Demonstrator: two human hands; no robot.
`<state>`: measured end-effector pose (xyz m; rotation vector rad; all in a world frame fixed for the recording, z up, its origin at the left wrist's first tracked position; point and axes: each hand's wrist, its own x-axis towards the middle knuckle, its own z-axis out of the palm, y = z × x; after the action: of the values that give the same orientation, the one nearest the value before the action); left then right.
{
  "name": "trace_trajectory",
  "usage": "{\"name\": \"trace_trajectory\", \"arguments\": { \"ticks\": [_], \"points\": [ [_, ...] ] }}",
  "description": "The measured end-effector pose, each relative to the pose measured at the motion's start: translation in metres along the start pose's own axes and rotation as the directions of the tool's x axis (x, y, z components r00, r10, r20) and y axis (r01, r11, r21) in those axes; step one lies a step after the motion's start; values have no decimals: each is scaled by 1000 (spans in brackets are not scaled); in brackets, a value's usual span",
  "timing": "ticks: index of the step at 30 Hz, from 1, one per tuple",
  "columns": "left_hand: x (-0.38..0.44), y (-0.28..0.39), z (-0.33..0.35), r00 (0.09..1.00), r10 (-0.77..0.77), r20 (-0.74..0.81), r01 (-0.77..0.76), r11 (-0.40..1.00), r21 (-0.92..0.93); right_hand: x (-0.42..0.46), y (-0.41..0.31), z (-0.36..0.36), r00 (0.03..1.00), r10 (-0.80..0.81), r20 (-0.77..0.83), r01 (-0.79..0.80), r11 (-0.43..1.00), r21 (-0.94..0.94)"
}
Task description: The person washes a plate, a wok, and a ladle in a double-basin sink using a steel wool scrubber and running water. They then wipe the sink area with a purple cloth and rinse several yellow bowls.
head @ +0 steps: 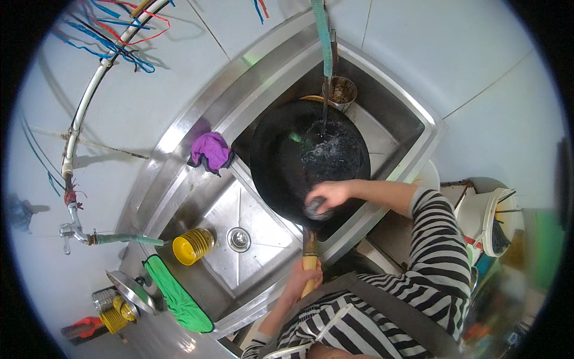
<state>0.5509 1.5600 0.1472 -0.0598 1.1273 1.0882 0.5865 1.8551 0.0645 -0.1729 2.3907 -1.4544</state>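
A black wok [282, 157] rests over the right basin of a stainless steel double sink [260, 197]. My left hand [299, 278] grips its wooden handle [309, 264]. Inside the wok, near the handle side, my right hand [329, 193] holds a grey metal scouring pad [317, 209], slightly blurred, against the inner wall. Water runs from a green hose [323, 45] into the far part of the wok, where some has pooled and ripples. A metal cup [343, 89] with brown residue stands behind the wok.
Stacked yellow bowls [193, 247] lie tipped in the left basin. A purple cloth [210, 151] sits on the divider's far end; a green cloth [177, 296] drapes the left rim. A metal lid [132, 291] leans at lower left. White buckets [482, 220] stand at right. A tap [69, 231] carries another hose.
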Motion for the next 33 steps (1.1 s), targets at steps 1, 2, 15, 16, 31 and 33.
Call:
{"name": "trace_trajectory", "arguments": {
  "ticks": [1,2,15,16,31,33],
  "points": [
    [-4,5,5,1000,-2,-17,2,1000,-1,-18,8,-10,990,109,95,-93,983,-155],
    [-6,10,9,1000,-7,-30,8,1000,5,-33,28,-16,966,229,122,-193,948,-251],
    [-9,14,8,1000,-3,-6,4,1000,28,77,39,-109,436,-58,-898,-291,935,-202],
    [-9,14,9,1000,-3,-9,3,1000,26,92,24,-103,476,-79,-876,-193,962,-191],
    [-5,2,2,998,51,23,-53,996,67,-25,-39,-66,963,117,-244,-245,759,-603],
    [-4,-1,-1,998,52,46,-53,998,34,-9,-43,-72,961,136,-239,-274,531,-802]
  ]
}}
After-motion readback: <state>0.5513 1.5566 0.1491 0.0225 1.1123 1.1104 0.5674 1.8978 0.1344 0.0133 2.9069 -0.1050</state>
